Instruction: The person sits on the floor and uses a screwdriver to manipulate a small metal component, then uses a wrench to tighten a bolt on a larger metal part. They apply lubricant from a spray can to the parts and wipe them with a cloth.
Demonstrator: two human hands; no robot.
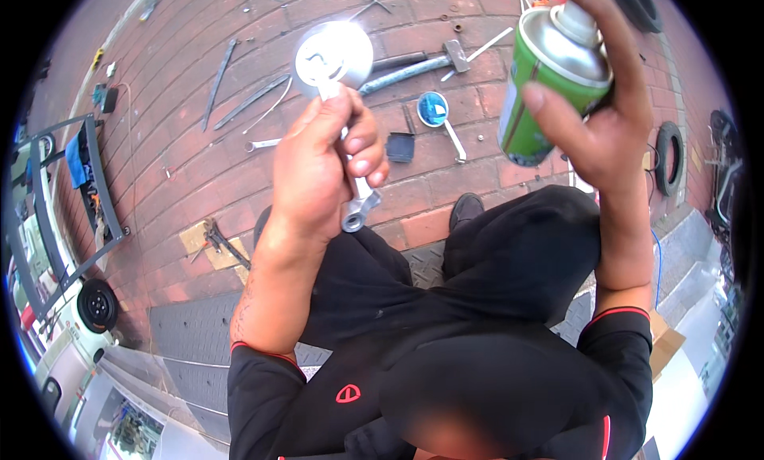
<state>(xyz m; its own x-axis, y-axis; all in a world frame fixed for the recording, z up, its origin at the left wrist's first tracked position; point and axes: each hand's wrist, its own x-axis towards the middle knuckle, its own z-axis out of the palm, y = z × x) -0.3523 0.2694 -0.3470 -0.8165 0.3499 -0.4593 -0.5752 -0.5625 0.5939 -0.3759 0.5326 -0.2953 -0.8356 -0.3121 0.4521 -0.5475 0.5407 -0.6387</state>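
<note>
Wrench point(362, 191) and can point(549, 66) were already picked up: the left hand point(314, 161) was curled tight round the wrench, its far end overlapping a bright disc point(348, 46), while the right hand point(609, 138) wrapped the green can, a finger bent over its top. The hammer point(410, 76) lay untouched on the bricks point(183, 161). Whether any spraying was done (no mist showed), and how much was left, could not be told.

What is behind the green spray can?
Red brick paving shows beside the green spray can, which the right hand holds; whatever lies directly behind the can and hand is covered, so I cannot tell.
</note>
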